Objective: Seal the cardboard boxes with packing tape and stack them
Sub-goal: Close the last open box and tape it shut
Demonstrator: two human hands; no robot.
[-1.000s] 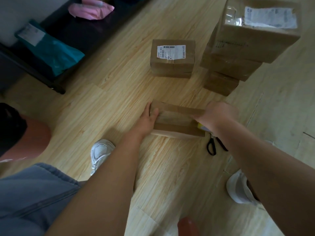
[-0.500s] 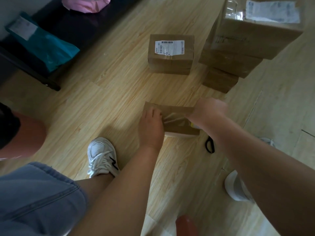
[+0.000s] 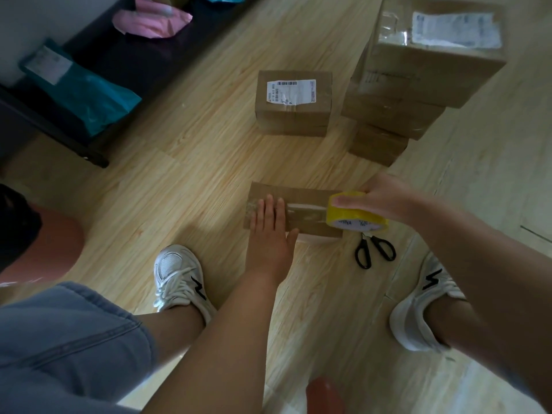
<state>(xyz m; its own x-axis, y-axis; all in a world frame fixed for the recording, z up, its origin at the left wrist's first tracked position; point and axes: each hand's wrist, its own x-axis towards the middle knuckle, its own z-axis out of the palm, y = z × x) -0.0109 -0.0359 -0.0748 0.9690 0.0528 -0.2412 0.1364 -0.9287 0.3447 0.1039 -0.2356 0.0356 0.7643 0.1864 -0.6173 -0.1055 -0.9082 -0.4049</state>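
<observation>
Pale wood floor (image 3: 194, 162); dark bench (image 3: 128, 67) left, box stack (image 3: 418, 85) right.

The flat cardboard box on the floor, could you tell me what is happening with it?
A person is taping shut the flat brown cardboard box on the wooden floor. The left grip presses flat on its top, while the right grip holds the yellow roll of packing tape at the box's right end, a clear strip stretched between them. Black-handled scissors lie beside it; a stack of brown cardboard boxes stands beyond.
</observation>
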